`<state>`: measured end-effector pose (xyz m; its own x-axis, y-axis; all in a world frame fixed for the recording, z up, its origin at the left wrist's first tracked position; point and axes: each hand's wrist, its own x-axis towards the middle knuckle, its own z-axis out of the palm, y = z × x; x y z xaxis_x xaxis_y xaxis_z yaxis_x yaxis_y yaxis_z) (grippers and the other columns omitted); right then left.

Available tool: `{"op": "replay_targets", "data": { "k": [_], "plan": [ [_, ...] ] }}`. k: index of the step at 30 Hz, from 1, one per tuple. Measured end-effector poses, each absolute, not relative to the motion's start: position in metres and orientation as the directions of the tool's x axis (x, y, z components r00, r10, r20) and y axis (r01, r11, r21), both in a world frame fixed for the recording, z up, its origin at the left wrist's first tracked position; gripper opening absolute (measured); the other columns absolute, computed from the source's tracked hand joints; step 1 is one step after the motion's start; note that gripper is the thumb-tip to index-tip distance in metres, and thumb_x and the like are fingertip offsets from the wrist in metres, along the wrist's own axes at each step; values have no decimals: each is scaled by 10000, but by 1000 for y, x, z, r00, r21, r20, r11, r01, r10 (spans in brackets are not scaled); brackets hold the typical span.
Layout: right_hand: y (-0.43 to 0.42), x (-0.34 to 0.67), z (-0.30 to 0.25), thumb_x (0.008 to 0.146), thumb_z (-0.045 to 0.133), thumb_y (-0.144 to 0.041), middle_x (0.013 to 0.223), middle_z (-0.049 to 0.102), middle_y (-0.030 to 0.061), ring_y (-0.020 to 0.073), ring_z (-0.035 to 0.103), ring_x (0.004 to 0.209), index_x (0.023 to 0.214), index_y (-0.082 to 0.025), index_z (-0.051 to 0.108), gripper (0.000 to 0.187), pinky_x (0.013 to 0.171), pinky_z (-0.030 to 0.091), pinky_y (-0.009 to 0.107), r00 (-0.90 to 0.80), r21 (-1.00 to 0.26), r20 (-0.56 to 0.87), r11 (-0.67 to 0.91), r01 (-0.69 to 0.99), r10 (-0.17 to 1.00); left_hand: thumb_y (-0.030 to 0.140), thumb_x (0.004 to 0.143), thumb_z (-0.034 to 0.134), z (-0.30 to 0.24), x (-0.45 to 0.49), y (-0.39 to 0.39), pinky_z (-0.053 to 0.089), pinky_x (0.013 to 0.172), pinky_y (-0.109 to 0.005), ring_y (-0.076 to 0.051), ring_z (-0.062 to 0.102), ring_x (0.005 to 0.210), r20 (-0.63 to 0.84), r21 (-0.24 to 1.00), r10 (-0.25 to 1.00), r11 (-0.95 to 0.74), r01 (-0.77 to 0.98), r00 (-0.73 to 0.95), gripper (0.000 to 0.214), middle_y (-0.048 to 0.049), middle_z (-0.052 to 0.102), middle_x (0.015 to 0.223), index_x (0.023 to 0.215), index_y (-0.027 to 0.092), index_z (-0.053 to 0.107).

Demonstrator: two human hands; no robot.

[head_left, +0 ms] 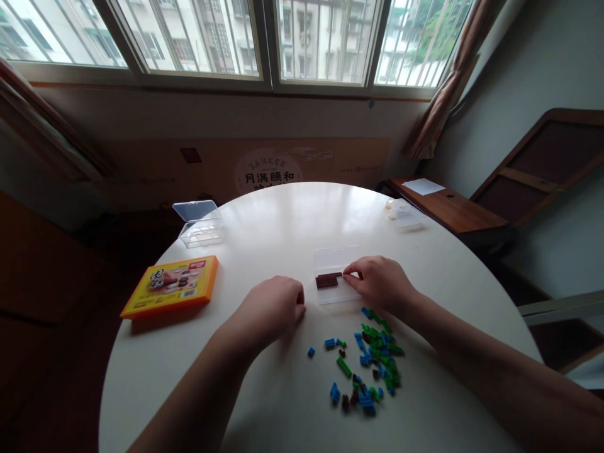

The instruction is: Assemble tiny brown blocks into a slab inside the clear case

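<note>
My right hand (380, 280) reaches over a clear plastic case (337, 255) that lies open on the table. Its thumb and forefinger pinch at the right end of a stack of dark brown toy bricks (327, 281) lined up in the case. The fingertips touch the end of the top brick. My left hand (278, 305) rests on the table left of the case, fingers curled in; whether anything is inside is hidden. Nearer to me, loose blue, green and brown bricks (343, 367) lie scattered, thickest below my right wrist.
A yellow-orange box (177, 286) lies at the table's left. Behind it an open clear plastic container (201, 233) stands near the edge. Another clear case (406, 216) sits at the far right. The white round table (264, 226) stands before a window; a wooden desk (453, 204) is at right.
</note>
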<state>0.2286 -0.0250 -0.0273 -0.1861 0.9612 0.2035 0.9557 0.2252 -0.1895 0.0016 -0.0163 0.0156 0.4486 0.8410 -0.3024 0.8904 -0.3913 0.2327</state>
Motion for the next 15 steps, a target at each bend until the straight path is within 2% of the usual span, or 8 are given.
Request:
{"op": "replay_targets", "data": {
  "k": [15],
  "plan": [
    [-26,228,-28,906,532,-354,933,759,12,213,688,845,935,-269,763,248,699,506,329,-197,-203,216,241,949,956,286,766,575,19,2,-17,442,623,-290,-206,635,703,-310,248,841,-379,891,444,169,-79,728,880,782,212,727]
  ]
}}
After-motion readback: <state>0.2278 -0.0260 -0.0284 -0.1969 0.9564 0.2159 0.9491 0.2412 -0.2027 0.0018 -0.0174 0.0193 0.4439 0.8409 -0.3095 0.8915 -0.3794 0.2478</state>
